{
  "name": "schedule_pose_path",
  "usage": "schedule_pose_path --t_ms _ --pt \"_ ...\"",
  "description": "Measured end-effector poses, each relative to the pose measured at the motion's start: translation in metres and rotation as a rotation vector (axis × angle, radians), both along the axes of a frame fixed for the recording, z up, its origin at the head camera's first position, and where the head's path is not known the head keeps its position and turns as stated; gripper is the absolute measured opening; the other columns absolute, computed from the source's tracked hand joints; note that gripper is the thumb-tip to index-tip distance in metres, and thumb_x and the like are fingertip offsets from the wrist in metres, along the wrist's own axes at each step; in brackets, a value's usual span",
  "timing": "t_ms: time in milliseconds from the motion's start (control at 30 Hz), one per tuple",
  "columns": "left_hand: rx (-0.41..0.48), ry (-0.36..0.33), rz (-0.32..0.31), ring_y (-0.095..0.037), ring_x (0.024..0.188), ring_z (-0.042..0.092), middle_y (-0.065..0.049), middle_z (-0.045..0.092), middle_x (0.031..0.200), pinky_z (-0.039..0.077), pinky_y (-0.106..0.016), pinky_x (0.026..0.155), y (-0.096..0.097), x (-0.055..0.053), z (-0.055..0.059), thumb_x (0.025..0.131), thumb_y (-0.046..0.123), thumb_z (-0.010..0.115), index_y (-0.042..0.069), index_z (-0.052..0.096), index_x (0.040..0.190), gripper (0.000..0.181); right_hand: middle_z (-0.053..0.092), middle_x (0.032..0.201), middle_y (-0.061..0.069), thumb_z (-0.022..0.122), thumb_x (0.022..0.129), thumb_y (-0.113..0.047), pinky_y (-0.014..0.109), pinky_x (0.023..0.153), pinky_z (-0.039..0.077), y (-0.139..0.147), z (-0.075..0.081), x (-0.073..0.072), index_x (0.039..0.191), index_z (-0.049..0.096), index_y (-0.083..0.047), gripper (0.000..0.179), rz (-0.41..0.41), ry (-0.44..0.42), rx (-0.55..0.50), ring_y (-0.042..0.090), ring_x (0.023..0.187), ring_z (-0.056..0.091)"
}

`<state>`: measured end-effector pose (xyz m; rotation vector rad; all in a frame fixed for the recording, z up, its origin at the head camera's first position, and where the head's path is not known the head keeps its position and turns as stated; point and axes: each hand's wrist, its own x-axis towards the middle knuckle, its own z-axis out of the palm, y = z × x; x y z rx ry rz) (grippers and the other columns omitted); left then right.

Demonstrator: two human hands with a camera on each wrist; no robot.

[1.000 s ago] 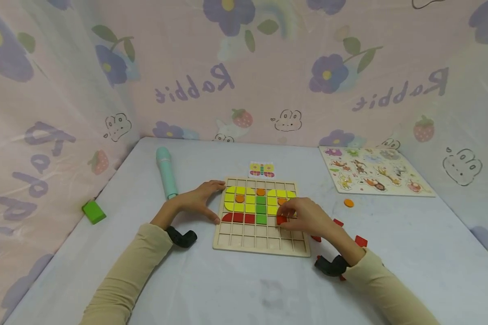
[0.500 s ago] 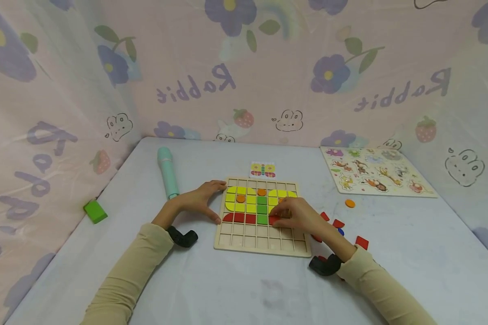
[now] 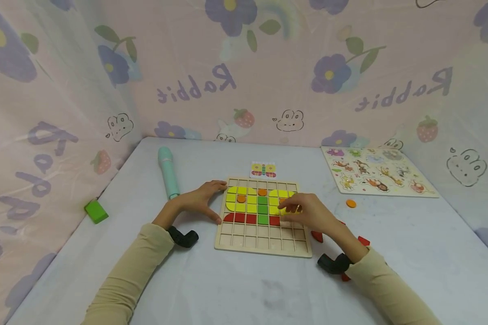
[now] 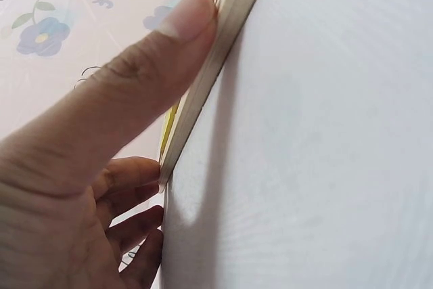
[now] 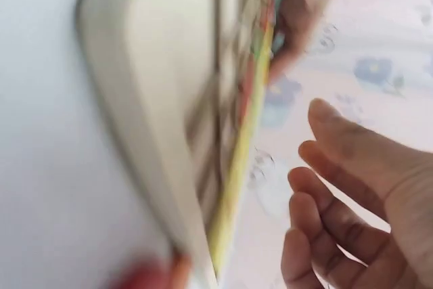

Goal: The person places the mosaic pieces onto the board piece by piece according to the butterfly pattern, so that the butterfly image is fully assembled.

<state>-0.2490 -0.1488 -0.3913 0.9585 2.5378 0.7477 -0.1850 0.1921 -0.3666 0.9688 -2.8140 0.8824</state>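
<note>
A wooden grid board (image 3: 264, 240) lies mid-table, with yellow, orange, green and red tiles forming a butterfly-like pattern. My left hand (image 3: 199, 201) rests along the board's left edge, thumb (image 4: 186, 21) and index finger touching the rim in the left wrist view. One red tile (image 3: 274, 220) sits in the cell just right of the green column (image 3: 262, 209). Over the right yellow tiles hovers my right hand (image 3: 309, 211), its fingers loosely bent and nothing between them in the right wrist view (image 5: 365, 208). It covers part of the board's right side.
Loose red tiles (image 3: 317, 236) and an orange disc (image 3: 351, 203) lie right of the board. Behind it is a small butterfly picture card (image 3: 263, 169). An animal puzzle board (image 3: 376, 174) stands back right; a mint-green tube (image 3: 168, 174) and green block (image 3: 96, 211) lie left.
My right hand set the red tile into the cell beside the green column, released it, and lifted away to the right. The left hand stays on the board's edge.
</note>
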Motion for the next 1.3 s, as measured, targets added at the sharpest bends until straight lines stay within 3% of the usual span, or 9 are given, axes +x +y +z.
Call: schedule_pose_path --t_ms 133,300,467,600,800,900,1100,1300 --pt "0.0 -0.004 0.005 -0.03 0.141 0.011 -0.011 0.017 0.153 0.016 -0.048 0.113 0.001 0.0 -0.001 0.067 0.04 0.082 0.002 0.027 0.144 0.101 0.064 0.082 -0.01 0.076 0.078 -0.018 0.026 0.066 0.049 0.038 0.008 0.009 0.091 0.071 -0.014 0.014 -0.065 0.039 -0.005 0.006 0.072 0.054" --pt "-0.003 0.01 -0.001 -0.03 0.14 0.012 -0.012 0.018 0.153 0.017 -0.048 0.112 0.0 0.0 0.0 0.067 0.042 0.082 0.002 0.028 0.144 0.101 0.061 0.079 -0.013 0.076 0.078 -0.018 0.022 0.065 0.05 0.094 0.005 0.027 0.087 0.067 -0.019 0.013 -0.188 0.063 0.022 0.005 0.072 0.054" --pt "-0.004 0.011 0.0 -0.031 0.14 0.013 -0.012 0.018 0.153 0.017 -0.048 0.112 0.0 0.001 0.001 0.067 0.042 0.082 0.003 0.029 0.143 0.101 0.062 0.086 -0.007 0.078 0.075 -0.026 0.019 0.067 0.048 0.138 0.0 0.044 0.094 0.065 -0.014 0.026 -0.289 -0.063 0.086 0.007 0.077 0.051" --pt "-0.002 0.009 0.002 -0.031 0.14 0.013 -0.013 0.018 0.152 0.017 -0.049 0.112 0.0 0.001 0.002 0.067 0.041 0.082 0.002 0.028 0.143 0.101 0.061 0.09 -0.003 0.081 0.07 -0.032 0.021 0.067 0.047 0.156 -0.003 0.052 0.1 0.064 -0.011 0.04 -0.291 -0.17 0.143 0.009 0.078 0.049" --pt "-0.006 0.011 0.005 -0.03 0.14 0.013 -0.011 0.018 0.153 0.017 -0.048 0.112 0.001 0.001 0.0 0.067 0.042 0.081 0.004 0.028 0.144 0.101 0.057 0.082 -0.003 0.08 0.072 -0.028 0.019 0.064 0.045 0.161 -0.007 0.054 0.097 0.063 -0.009 0.036 -0.282 -0.298 0.168 0.008 0.073 0.049" --pt "-0.006 0.01 0.008 -0.03 0.14 0.012 -0.011 0.018 0.153 0.017 -0.048 0.112 0.0 0.0 0.0 0.067 0.042 0.082 0.004 0.028 0.144 0.101 0.056 0.077 -0.003 0.079 0.073 -0.022 0.019 0.062 0.045 0.159 -0.007 0.052 0.094 0.064 -0.009 0.03 -0.264 -0.289 0.177 0.008 0.07 0.048" --pt "0.0 0.014 0.006 -0.031 0.14 0.013 -0.012 0.019 0.153 0.018 -0.049 0.112 -0.001 0.001 0.001 0.067 0.042 0.082 0.003 0.028 0.143 0.101 0.059 0.08 -0.006 0.08 0.072 -0.016 0.02 0.063 0.046 0.141 0.001 0.045 0.094 0.066 -0.01 0.027 -0.261 -0.145 0.143 0.006 0.071 0.049" --pt "-0.003 0.003 0.004 -0.029 0.141 0.012 -0.01 0.018 0.153 0.017 -0.048 0.112 0.0 -0.001 -0.001 0.067 0.042 0.082 0.004 0.028 0.144 0.101 0.062 0.082 -0.007 0.08 0.072 -0.014 0.025 0.065 0.048 0.1 0.006 0.036 0.094 0.067 -0.01 0.026 -0.228 0.014 0.079 0.011 0.074 0.053"
